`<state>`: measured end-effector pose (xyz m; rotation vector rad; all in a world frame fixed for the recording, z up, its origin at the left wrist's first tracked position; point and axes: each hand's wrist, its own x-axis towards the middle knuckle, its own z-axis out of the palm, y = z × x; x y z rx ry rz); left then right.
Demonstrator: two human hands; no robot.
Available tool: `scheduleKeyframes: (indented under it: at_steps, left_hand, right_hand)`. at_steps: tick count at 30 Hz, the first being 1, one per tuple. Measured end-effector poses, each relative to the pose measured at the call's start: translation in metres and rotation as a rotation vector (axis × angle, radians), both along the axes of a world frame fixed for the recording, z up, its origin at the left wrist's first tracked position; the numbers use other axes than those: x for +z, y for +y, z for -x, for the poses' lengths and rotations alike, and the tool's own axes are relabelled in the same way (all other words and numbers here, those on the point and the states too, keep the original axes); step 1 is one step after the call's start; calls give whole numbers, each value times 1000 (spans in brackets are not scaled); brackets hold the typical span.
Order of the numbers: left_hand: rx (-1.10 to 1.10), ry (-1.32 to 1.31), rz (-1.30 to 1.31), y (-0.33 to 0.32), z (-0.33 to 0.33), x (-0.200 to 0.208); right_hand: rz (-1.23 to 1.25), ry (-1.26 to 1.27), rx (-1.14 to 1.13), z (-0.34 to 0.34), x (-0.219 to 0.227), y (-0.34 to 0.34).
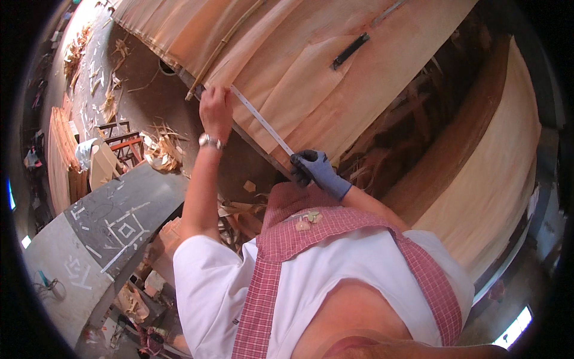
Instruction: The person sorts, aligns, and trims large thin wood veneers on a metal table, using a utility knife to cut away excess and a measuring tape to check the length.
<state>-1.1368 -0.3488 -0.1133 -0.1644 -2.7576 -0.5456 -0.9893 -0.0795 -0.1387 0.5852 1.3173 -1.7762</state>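
A narrow white measuring tape lies slantwise along the near edge of a stack of thin wood veneer sheets. At its far-left end, my bare left hand, with a metal watch on the wrist, is closed, its fingertips pinching the tape. My right hand, in a blue-grey glove with dark fingers, is closed round the tape's near end, close to my checked red apron. Its fingers hide that end. A thin bamboo-like stick lies on the veneer beyond my left hand.
A black bar-shaped object rests on the veneer. More pale sheets stand at the right, past a dark gap with scraps. To the left are a grey table with tape marks, a reddish metal frame and veneer scraps.
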Motion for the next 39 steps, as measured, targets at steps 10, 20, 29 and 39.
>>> scheduleKeyframes:
  at_steps: [10, 20, 29, 39]
  left_hand:
    - [-344, -247, 393, 75, -156, 1]
    - [-286, -579, 252, 119, -103, 45]
    - [-373, -107, 322, 205, -44, -15]
    - [-137, 41, 73, 228, 43, -31]
  right_hand:
    - [77, -57, -27, -4, -2, 3]
    - [-405, 429, -12, 95, 29, 83]
    - [-879, 892, 302, 126, -10, 113]
    - [-888, 1016, 661, 321, 28, 97]
